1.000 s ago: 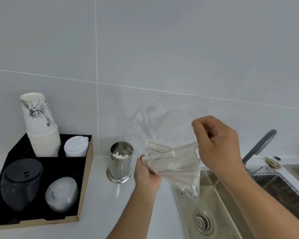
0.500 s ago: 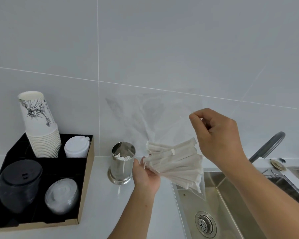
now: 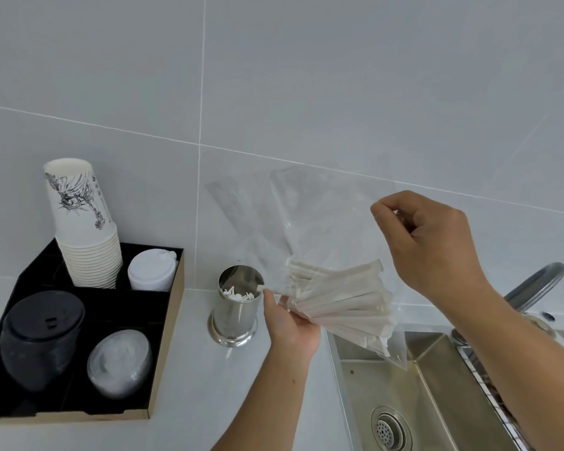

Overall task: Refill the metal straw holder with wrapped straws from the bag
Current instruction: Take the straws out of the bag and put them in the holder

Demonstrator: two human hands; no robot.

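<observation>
A clear plastic bag (image 3: pixel 306 216) hangs in the air between my hands, with a bundle of white wrapped straws (image 3: pixel 342 301) lying slanted in its lower part. My left hand (image 3: pixel 290 320) grips the bag and the straw ends from below. My right hand (image 3: pixel 427 242) pinches the bag's upper right edge, higher than the left. The metal straw holder (image 3: pixel 236 307) stands upright on the counter just left of my left hand, with a few straw tips showing inside it.
A black tray (image 3: pixel 163 336) at the left holds a stack of paper cups (image 3: pixel 85 229), a white lid stack (image 3: pixel 152 270), black lids (image 3: pixel 41 336) and clear lids (image 3: pixel 121 362). A steel sink (image 3: pixel 414 395) with a faucet (image 3: pixel 534 284) lies at the right, below the bag.
My right hand has lifted the bag's edge up and a little to the right. The straws stay bunched in my left hand beside the holder.
</observation>
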